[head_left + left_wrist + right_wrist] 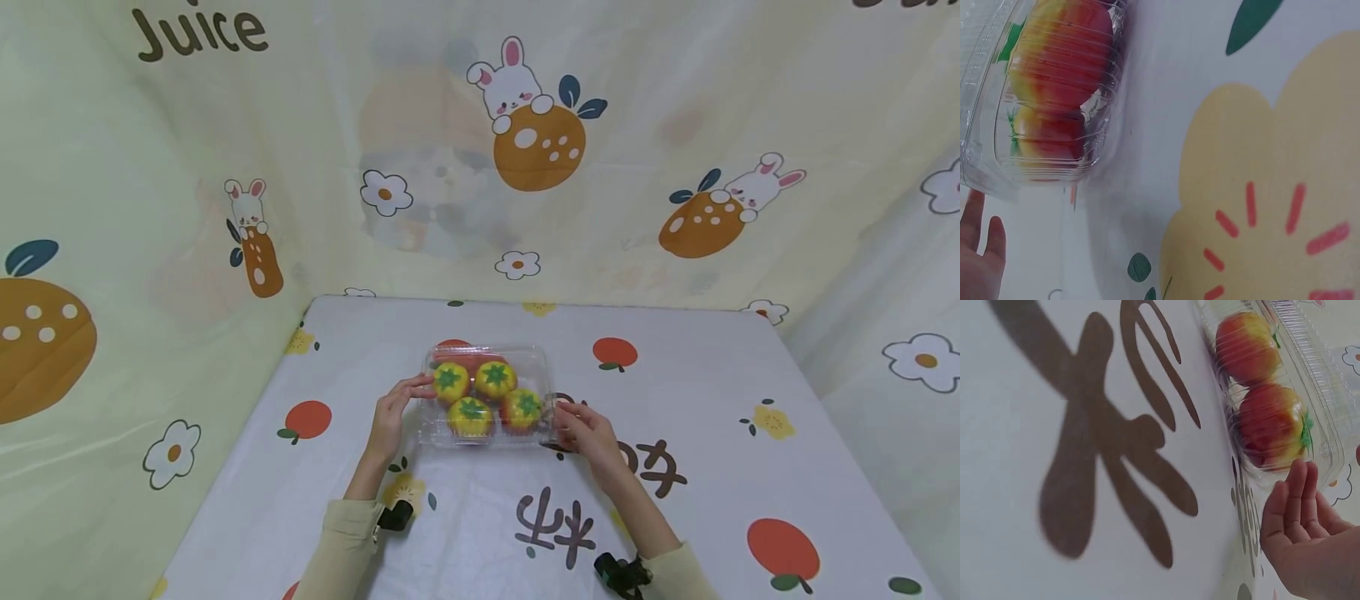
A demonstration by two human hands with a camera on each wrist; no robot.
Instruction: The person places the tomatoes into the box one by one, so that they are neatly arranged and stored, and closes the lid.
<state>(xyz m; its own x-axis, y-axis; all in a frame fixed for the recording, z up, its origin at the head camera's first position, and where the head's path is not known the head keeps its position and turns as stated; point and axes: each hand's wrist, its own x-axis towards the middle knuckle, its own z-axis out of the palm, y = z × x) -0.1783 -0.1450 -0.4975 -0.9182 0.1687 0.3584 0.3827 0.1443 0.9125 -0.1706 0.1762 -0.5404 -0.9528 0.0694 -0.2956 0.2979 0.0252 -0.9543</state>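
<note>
A clear plastic clamshell box [538, 364] with its lid down lies in the middle of the table. Inside it sit several yellow-and-red round fruits [496, 380] with green star-shaped tops. At the left end of the box, my left hand [387, 419] touches the wall with extended fingers; its fingertips are at a lower corner in the left wrist view. My right hand [591, 435] is against the opposite end. In the right wrist view its fingers [1295, 494] are nearly straight, side by side, with the tips at the box corner.
A white tablecloth [337, 492] printed with fruit, flowers and brown lettering covers the table. Cream curtains [322, 125] with rabbit and orange prints rise at the back and both sides. A small black wrist camera [395, 516] is on the left wrist, another [622, 574] on the right.
</note>
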